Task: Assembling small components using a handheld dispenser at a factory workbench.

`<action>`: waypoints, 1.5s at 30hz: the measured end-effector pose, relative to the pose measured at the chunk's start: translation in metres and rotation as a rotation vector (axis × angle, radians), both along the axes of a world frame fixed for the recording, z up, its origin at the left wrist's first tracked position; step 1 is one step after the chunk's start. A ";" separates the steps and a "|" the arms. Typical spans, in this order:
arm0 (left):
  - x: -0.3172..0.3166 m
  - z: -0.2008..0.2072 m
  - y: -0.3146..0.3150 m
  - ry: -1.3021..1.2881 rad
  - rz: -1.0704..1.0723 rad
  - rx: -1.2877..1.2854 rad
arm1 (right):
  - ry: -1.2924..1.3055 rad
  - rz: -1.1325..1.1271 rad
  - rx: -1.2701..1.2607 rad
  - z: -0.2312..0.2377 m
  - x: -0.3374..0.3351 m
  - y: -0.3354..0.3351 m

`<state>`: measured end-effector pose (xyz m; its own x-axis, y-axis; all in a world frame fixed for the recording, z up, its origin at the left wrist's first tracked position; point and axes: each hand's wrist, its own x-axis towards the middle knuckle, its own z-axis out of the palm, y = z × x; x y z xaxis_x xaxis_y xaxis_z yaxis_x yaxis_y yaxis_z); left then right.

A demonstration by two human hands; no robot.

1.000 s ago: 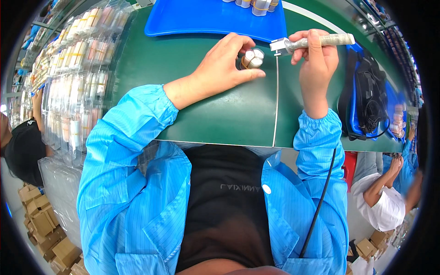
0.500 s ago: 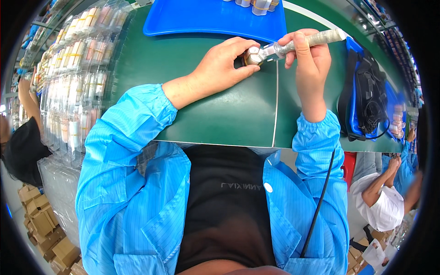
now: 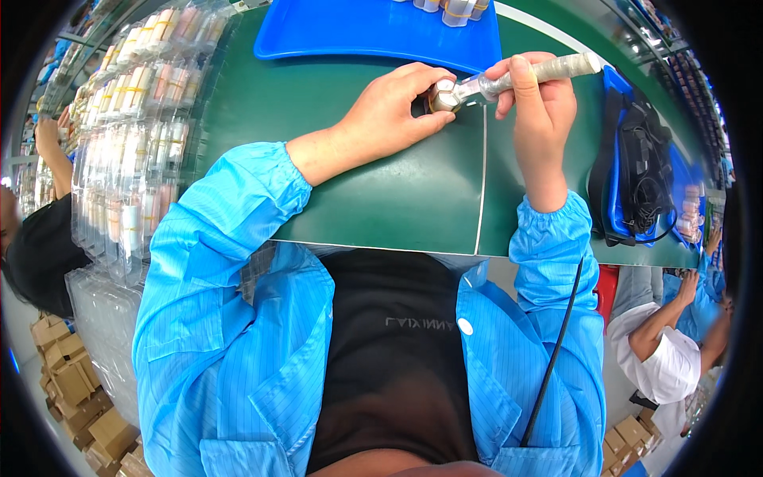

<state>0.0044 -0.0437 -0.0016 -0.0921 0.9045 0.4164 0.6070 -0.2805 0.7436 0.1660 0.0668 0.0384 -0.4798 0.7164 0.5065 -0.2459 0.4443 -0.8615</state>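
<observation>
My left hand (image 3: pixel 385 111) grips a small bundle of cylinders (image 3: pixel 445 96) with pale round ends facing up, thumb and forefinger curled about its sides. In my right hand (image 3: pixel 542 107) is a hand tool with a thick, pale wrapped handle (image 3: pixel 571 67), held like a pen. Its clear or metallic front part (image 3: pixel 477 87) points at the bundle, and the tip meets or nearly meets the cylinder ends; I cannot tell which. What kind of tool it is does not show. Both hands are above the green tabletop (image 3: pixel 397 195).
A blue tray (image 3: pixel 358 36) with several banded cylinder bundles (image 3: pixel 457 11) lies beyond my hands. At left rise stacked clear plastic trays (image 3: pixel 131 151) of similar bundles. A black bag with straps (image 3: pixel 640 167) sits on a blue tray at right. Other people work at both sides.
The whole view has shifted slightly. My hands keep the same grips, and the tool stays at the bundle's end with little visible movement.
</observation>
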 end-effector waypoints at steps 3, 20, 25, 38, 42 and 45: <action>0.000 0.002 0.000 0.020 0.000 -0.014 | -0.032 0.001 0.033 0.000 0.001 0.000; -0.018 0.006 0.006 -0.664 -0.115 -0.258 | 0.169 -0.051 -0.167 -0.003 0.009 0.028; -0.028 0.008 0.007 -1.151 -0.309 -0.405 | 0.175 -0.060 -0.182 -0.007 0.006 0.027; -0.031 0.007 0.008 -1.220 -0.327 -0.429 | 0.151 -0.040 -0.161 -0.007 0.003 0.019; -0.032 0.010 0.007 -1.354 -0.386 -0.475 | 0.148 -0.042 -0.164 -0.007 0.005 0.018; -0.039 0.003 0.011 -1.432 -0.458 -0.471 | 0.153 -0.033 -0.165 -0.006 0.004 0.017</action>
<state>-0.0345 -0.0331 0.0011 0.1601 0.9831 -0.0884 -0.7174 0.1774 0.6737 0.1698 0.0839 0.0329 -0.3814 0.8093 0.4467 -0.3674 0.3107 -0.8766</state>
